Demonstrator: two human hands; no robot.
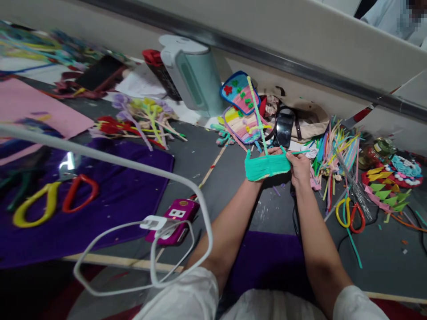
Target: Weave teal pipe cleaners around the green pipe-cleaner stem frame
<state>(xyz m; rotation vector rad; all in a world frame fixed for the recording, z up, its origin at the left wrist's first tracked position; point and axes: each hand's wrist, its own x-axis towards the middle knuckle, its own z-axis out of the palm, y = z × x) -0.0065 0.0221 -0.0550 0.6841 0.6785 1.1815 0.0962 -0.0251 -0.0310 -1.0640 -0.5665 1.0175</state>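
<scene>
Above the grey tabletop I hold up a teal panel of pipe cleaners (268, 168) laid side by side, with short ends sticking up from its top edge. My left hand (274, 151) is mostly hidden behind the panel, its fingertips showing over the top edge as it supports the piece. At the right end, my right hand (300, 168) pinches the panel beside a loose teal strand (302, 152). A long pale yellow-green pipe cleaner (257, 111) rises behind the panel's top edge; I cannot tell whether it is joined to it.
Finished pipe-cleaner pieces (240, 93) lean near a pale green kettle (200, 80). Loose pipe cleaners (340, 151) and scissors (350, 215) lie right. Leftward are larger scissors (55, 200) on purple cloth (133, 195), a purple power strip (178, 222) and a white cable (110, 153).
</scene>
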